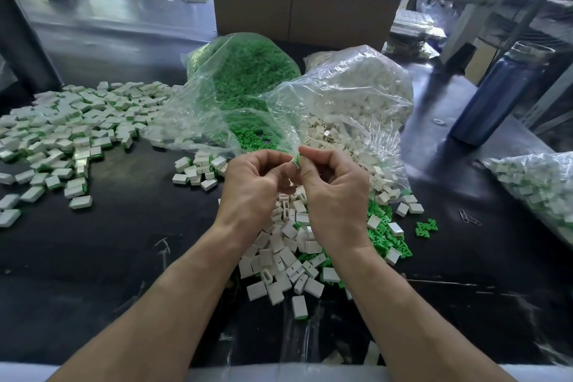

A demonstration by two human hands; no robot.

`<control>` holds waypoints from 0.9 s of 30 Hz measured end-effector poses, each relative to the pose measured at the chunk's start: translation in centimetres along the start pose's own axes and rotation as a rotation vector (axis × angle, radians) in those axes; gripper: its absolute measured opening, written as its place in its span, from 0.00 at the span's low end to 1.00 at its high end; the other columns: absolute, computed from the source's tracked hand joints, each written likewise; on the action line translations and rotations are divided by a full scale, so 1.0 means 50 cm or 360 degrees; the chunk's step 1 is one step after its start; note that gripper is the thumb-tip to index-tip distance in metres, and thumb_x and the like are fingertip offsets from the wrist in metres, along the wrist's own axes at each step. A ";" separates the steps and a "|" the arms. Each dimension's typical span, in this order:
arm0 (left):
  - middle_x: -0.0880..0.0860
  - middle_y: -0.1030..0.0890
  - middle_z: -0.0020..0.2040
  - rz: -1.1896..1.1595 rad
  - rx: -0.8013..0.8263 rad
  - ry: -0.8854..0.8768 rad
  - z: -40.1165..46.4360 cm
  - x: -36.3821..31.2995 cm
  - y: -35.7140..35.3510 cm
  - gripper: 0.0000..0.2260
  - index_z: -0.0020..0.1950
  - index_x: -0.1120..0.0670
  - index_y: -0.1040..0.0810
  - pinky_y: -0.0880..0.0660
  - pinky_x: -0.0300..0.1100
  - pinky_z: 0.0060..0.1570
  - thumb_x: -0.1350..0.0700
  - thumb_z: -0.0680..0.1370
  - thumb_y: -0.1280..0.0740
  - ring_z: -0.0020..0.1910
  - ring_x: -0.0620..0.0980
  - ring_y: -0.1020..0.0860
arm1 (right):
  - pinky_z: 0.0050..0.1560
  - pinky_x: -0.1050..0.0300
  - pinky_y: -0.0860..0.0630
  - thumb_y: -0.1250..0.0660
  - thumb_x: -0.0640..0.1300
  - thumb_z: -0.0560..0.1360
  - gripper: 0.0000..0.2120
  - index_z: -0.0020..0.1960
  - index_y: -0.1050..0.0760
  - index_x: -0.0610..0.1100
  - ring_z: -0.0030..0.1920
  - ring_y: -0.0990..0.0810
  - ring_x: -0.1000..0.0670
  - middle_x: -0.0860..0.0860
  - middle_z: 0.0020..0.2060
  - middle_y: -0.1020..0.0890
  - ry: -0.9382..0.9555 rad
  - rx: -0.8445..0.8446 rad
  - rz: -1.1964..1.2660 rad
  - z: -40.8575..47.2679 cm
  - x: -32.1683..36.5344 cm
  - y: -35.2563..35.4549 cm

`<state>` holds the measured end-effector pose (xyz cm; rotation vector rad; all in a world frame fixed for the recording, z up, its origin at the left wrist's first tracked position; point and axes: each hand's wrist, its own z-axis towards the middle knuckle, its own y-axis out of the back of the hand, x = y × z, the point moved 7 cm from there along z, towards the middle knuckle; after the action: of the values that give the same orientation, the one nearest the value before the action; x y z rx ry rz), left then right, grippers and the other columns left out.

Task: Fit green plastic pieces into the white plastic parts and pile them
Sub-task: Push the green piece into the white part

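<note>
Right now my left hand (pixel 254 183) and my right hand (pixel 333 186) are raised together above the black work table (pixel 130 245), fingers curled, each pinching the same small piece between thumb and fingertips: a small white plastic part with a green plastic piece (pixel 295 162) showing at its edge. How far the green is seated in the white I cannot tell, my fingers hide most of it

Directly under my wrists lies a loose heap of small white rectangular plastic shells (pixel 288 253), mixed on its right side with loose green plastic inserts (pixel 386 237); a few more green inserts (pixel 427 226) sit apart, just to the right of that heap

Beyond my hands two clear plastic bags lie open toward me, touching each other: the clear bag of green plastic inserts (pixel 245 71) on the left and the clear bag of white plastic shells (pixel 359 84) on the right, with white shells spilling from its mouth

Far to my left spreads the wide pile of finished white-and-green assembled pieces (pixel 68 130), and a smaller cluster of assembled pieces (pixel 198 170) lies just left of my left hand

At the right edge sits another clear bag of assembled pieces (pixel 539 186), a pair of metal paper clips (pixel 469 218) near it, and a tall dark blue bottle (pixel 496 96) stands upright further back. A brown cardboard box (pixel 304 12) stands behind the bags
</note>
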<state>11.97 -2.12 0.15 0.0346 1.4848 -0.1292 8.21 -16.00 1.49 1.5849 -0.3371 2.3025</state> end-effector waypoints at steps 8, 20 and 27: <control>0.52 0.13 0.40 0.0049 -0.0003 -0.0039 0.003 0.000 0.001 0.02 0.48 0.59 0.16 0.18 0.39 0.41 0.64 0.80 0.28 0.38 0.46 0.15 | 0.52 0.49 0.14 0.28 0.37 0.81 0.06 0.54 0.17 0.46 0.49 0.12 0.46 0.46 0.49 0.13 -0.0144 0.0025 0.0095 -0.002 -0.025 0.002; 0.52 0.13 0.41 0.0174 -0.0071 -0.0116 0.001 -0.004 0.002 0.03 0.48 0.57 0.15 0.17 0.41 0.41 0.63 0.80 0.28 0.39 0.49 0.14 | 0.50 0.53 0.14 0.28 0.35 0.81 0.06 0.54 0.16 0.44 0.49 0.11 0.48 0.44 0.50 0.13 -0.0174 0.0099 0.0090 0.002 -0.028 0.000; 0.49 0.13 0.43 0.0167 -0.0016 -0.0146 -0.001 -0.008 -0.005 0.03 0.50 0.53 0.16 0.19 0.36 0.44 0.61 0.81 0.28 0.43 0.45 0.15 | 0.52 0.54 0.14 0.34 0.34 0.84 0.09 0.58 0.16 0.40 0.50 0.11 0.44 0.43 0.48 0.12 -0.0289 0.0225 0.0336 0.004 -0.033 0.004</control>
<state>11.84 -2.33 0.55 0.0970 1.3890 -0.0381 8.85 -16.50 -0.01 1.9188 -0.4113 2.3871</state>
